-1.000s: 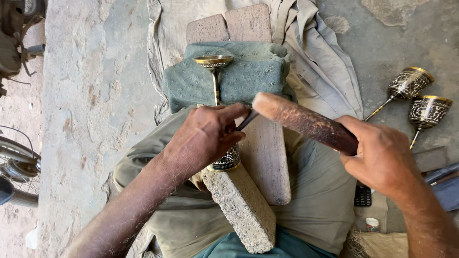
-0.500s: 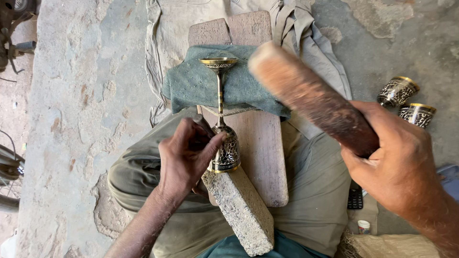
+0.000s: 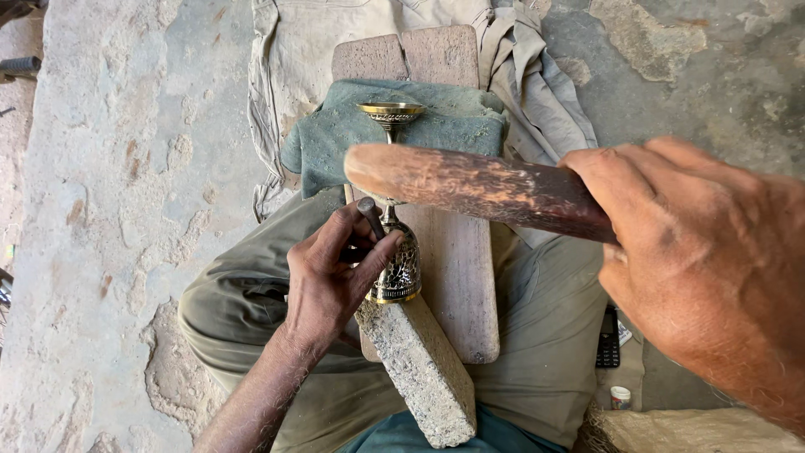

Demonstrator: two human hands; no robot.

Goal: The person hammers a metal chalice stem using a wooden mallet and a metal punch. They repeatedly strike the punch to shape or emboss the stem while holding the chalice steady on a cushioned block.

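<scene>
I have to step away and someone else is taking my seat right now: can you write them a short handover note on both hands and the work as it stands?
Left hand: pinches a small metal punch against the bowl of the brass goblet.
Right hand: grips the wooden mallet, raised over the punch, not touching it.
The goblet lies on its side on the wooden board, foot on the green cloth, rim against the stone block.
Done: the bowl already carries patterning.
Left: cannot tell how much.
</scene>
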